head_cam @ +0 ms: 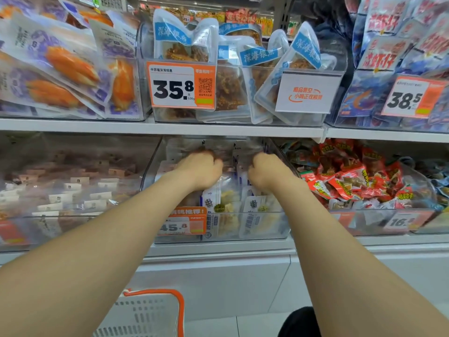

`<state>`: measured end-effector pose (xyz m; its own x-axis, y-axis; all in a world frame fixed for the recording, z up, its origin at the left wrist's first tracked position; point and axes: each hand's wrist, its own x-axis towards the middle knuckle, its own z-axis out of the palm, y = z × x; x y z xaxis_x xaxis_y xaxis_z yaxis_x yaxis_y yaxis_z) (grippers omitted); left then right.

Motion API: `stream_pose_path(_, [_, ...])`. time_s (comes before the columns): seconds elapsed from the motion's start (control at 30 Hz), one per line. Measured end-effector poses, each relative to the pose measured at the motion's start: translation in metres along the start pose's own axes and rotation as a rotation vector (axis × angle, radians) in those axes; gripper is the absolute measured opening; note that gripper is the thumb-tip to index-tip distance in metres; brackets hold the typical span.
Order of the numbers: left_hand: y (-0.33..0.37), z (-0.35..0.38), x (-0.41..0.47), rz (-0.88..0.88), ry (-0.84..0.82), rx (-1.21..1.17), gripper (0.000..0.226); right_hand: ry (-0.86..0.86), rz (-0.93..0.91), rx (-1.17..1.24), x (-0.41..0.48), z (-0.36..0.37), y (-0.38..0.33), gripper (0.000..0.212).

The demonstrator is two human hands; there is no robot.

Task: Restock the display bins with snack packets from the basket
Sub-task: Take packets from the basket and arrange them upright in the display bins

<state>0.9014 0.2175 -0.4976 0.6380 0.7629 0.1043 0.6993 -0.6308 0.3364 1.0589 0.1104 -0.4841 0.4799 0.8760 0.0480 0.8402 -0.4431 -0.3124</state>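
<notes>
Both my arms reach into the clear middle bin (262, 229) on the lower shelf. My left hand (202, 170) and my right hand (268, 170) are curled over white and clear snack packets (229, 198) standing in that bin; the fingertips are hidden behind the knuckles and among blurred packets, so what each one grips is unclear. A white basket with an orange rim (145, 314) stands on the floor below, at the frame's bottom edge; its contents are out of view.
An orange 45.8 price tag (182, 222) hangs on the bin's front. Red packets (352, 178) fill the bin to the right, pale packets (73, 190) the one to the left. The upper shelf edge (170, 128) sits just above my hands.
</notes>
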Motion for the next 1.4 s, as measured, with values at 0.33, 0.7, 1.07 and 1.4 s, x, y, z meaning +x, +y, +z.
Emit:
stream_pose_path(0.33, [-0.007,0.018,0.029,-0.09,-0.22,0.031,0.09,-0.183,0.018,-0.072,0.039,0.023,-0.009,0.063])
stream_pose_path(0.7, [-0.004,0.02,0.028,-0.004,-0.045,-0.073,0.044,-0.103,-0.051,-0.092,0.058,0.029,-0.024,0.062])
stream_pose_path(1.07, [0.001,0.025,0.043,0.039,-0.127,0.069,0.065,-0.041,0.134,-0.14,0.061,0.031,-0.01,0.075])
stream_pose_path(1.4, [0.006,0.021,0.042,0.085,-0.121,0.094,0.055,-0.05,-0.005,-0.141,0.066,0.033,-0.014,0.062])
